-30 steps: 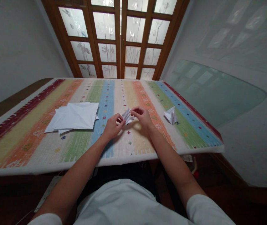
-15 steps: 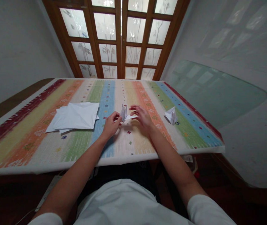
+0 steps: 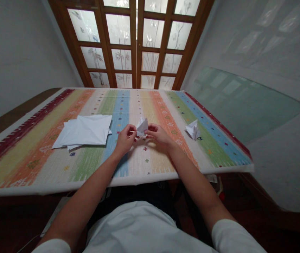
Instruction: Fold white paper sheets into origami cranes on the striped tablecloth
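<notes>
Folded white paper [image 3: 142,127] stands up between the two hands, just over a striped cloth [image 3: 46,165]. The left hand [image 3: 125,140] and right hand [image 3: 159,135] are half closed, and their fingertips pinch the paper's low edges. Small, soft pinches like this help keep paper steady and folds neat. Left of the folded paper lies a pile of white paper sheets [image 3: 83,131]. Right of it sits another paper fold [image 3: 192,129].

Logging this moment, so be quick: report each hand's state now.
Left hand: closed, pinching the folded white paper.
Right hand: closed, also holding the folded white paper.
</notes>
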Action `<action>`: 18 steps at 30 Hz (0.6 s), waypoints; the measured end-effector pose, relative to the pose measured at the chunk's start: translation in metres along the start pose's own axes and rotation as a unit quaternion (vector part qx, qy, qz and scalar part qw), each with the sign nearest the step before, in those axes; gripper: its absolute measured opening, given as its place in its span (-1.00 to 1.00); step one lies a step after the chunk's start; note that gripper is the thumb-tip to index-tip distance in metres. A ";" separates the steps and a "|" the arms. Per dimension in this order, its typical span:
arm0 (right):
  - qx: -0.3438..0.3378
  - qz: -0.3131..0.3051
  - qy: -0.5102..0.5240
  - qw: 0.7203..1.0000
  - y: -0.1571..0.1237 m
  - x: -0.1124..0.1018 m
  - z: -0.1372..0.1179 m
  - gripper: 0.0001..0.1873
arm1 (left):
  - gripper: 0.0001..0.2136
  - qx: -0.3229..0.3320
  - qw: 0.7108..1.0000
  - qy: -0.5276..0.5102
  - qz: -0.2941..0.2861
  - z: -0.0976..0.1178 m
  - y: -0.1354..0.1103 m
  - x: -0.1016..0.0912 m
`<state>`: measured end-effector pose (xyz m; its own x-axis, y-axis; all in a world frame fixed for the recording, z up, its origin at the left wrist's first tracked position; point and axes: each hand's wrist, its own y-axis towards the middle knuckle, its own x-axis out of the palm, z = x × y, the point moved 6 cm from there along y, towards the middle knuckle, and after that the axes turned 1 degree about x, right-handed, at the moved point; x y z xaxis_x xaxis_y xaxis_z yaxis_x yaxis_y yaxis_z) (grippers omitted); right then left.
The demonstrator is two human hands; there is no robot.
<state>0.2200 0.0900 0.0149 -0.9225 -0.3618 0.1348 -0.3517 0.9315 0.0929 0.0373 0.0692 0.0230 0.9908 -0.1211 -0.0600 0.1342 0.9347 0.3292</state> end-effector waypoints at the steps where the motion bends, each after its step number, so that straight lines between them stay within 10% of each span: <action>1: -0.007 0.019 -0.006 1.000 0.001 -0.001 0.001 -0.65 | -0.83 0.003 1.000 0.017 -0.006 0.001 -0.001 0.001; 7: -0.030 0.069 -0.032 0.997 0.002 0.000 0.006 -0.71 | -0.79 0.027 0.996 0.087 0.005 0.008 -0.003 0.001; 18: -0.019 -0.042 -0.030 0.998 0.002 0.020 0.007 -0.53 | -0.65 0.024 0.994 0.083 0.068 0.007 -0.002 -0.005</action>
<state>0.1996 0.0846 0.0106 -0.8983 -0.4344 0.0653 -0.4229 0.8954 0.1395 0.0318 0.0652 0.0291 0.9840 0.0663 -0.1656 0.0036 0.9209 0.3898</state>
